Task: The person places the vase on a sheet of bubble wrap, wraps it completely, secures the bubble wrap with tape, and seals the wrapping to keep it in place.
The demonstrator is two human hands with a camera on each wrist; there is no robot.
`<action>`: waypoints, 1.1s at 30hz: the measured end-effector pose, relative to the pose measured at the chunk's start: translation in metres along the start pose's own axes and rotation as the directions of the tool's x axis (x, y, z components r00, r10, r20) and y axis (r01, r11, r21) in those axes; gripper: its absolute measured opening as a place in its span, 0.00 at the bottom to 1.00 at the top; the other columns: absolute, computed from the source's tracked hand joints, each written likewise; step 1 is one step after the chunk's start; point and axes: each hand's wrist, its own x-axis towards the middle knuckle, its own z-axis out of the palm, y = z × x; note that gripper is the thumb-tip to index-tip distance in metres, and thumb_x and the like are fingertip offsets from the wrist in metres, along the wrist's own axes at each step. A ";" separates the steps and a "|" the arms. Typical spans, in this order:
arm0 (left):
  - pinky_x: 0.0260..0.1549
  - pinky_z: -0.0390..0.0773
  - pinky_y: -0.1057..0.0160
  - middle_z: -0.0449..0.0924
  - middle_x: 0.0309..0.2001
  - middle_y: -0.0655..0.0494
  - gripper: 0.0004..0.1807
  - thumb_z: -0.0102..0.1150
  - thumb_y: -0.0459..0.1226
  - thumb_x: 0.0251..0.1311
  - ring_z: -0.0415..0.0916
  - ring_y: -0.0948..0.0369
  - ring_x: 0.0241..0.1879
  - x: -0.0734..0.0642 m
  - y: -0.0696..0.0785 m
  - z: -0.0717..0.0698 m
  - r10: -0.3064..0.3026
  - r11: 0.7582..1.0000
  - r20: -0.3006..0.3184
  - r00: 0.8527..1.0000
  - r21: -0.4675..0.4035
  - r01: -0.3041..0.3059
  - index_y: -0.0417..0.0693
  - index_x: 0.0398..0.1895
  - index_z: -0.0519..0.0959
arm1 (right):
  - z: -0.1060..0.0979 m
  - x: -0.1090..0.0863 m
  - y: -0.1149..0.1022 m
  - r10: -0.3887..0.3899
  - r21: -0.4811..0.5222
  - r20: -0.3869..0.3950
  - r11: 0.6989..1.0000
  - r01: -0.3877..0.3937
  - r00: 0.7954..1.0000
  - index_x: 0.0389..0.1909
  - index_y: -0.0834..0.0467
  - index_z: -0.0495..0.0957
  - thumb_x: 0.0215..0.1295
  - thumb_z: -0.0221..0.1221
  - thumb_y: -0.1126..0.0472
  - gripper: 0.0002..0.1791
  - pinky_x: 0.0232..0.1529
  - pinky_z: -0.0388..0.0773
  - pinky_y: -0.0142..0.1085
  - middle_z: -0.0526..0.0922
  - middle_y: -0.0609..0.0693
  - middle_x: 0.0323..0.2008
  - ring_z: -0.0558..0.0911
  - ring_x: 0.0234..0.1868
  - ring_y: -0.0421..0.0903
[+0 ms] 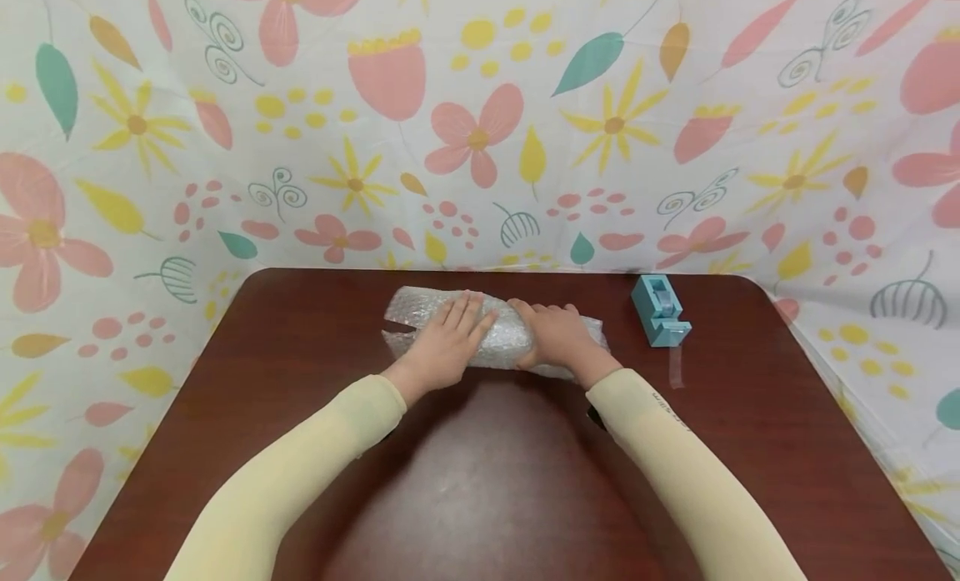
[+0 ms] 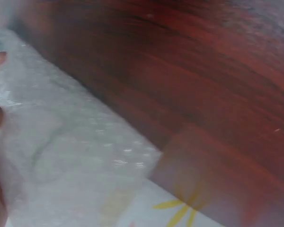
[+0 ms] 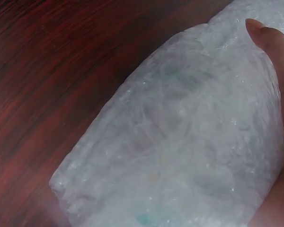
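A rolled bundle of clear bubble wrap [image 1: 506, 341] lies crosswise near the far edge of the table, its left end flaring open in loose layers. Across its left half rests my left hand [image 1: 444, 341], fingers extended over the top. My right hand [image 1: 558, 335] grips the right half, with the thumb on the near side and the fingers over the top. Up close in the right wrist view, the wrap [image 3: 170, 137] looks bulky, with faint green spots showing through; what is inside cannot be made out. The left wrist view shows a flatter part of the wrap [image 2: 80, 142].
A light blue tape dispenser [image 1: 651, 304] stands right of the bundle, and a strip of clear tape [image 1: 677, 367] hangs from it toward the table. The dark brown wooden table [image 1: 465, 481] meets a flower-patterned cloth [image 1: 480, 214] at the back and sides.
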 end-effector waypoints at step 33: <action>0.72 0.71 0.52 0.69 0.73 0.40 0.59 0.71 0.69 0.44 0.65 0.43 0.75 -0.003 -0.023 0.002 0.116 0.990 -0.136 0.984 0.097 -0.104 0.46 0.75 0.65 | 0.009 0.001 0.004 -0.015 -0.048 -0.033 0.999 0.014 0.999 0.76 0.54 0.63 0.47 0.77 0.39 0.57 0.56 0.78 0.55 0.83 0.57 0.62 0.84 0.57 0.58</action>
